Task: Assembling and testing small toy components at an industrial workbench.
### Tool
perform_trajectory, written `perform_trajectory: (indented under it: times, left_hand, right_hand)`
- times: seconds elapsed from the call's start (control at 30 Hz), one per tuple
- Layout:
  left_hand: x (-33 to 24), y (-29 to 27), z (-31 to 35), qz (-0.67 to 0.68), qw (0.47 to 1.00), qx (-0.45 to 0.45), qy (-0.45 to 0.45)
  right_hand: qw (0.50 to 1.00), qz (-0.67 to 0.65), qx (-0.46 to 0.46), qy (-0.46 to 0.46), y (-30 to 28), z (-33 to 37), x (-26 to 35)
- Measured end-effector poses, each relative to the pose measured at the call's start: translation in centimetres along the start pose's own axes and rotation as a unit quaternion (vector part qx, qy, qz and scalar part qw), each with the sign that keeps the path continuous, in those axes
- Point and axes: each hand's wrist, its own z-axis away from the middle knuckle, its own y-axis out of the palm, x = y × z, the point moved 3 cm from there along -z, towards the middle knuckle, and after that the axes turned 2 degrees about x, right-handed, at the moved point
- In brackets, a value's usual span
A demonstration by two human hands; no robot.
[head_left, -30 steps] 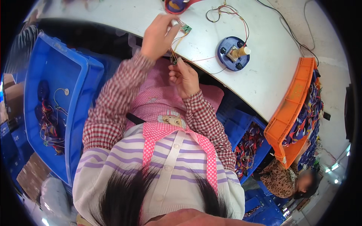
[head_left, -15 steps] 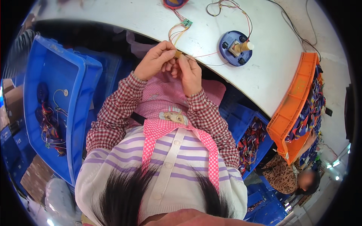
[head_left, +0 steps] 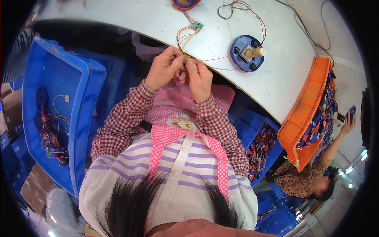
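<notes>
Just off the near edge of the white table (head_left: 138,15), my left hand (head_left: 162,70) and my right hand (head_left: 199,81) meet. Their fingertips pinch a small strip of yellow tape (head_left: 186,58) where thin wires come together. Some of those wires run up to a small green circuit board (head_left: 197,25), which is wired to a red and blue piece (head_left: 185,3) at the table's far side. A red and a dark wire lead right to a round blue housing (head_left: 235,59), which carries black parts and a pale-tipped cylinder (head_left: 258,52). My fingers partly hide the wire ends.
On the left stands a blue bin (head_left: 77,118) with wired parts inside. An orange crate (head_left: 304,114) full of wired parts is at the table's right end, with another blue bin (head_left: 252,130) below. Beyond it, a person (head_left: 296,179) reaches out.
My left hand has shifted slightly right, and both hands keep their pinch on the yellow tape. The other person's arm has swung outward from the orange crate, holding a small dark blue piece.
</notes>
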Motion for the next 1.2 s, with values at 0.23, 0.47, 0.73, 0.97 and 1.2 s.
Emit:
perform_trajectory:
  times: [0.23,0.47,0.73,0.97,1.2]
  left_hand:
    - [2.4,-1.9,1.2,0.060,0.997,-0.015,-0.040]
    - [8.1,-2.0,1.2,-0.144,0.968,-0.201,0.051]
    - [10.6,-0.3,-0.8,0.188,0.981,0.031,-0.045]
    - [9.0,-0.7,0.8,0.256,0.962,0.072,-0.066]
    - [7.4,-2.4,2.4,0.377,0.920,0.055,-0.087]
  right_hand:
    - [0.951,0.293,0.029,-0.091,-1.4,-1.6,6.8]
    - [0.904,0.424,-0.001,-0.058,-3.0,-13.1,6.0]
    - [0.904,0.405,0.086,0.108,-2.4,-14.2,7.1]
    - [0.916,0.377,0.081,0.111,-2.4,-14.0,7.3]
    - [0.932,0.341,0.049,0.109,-2.3,-13.7,7.3]
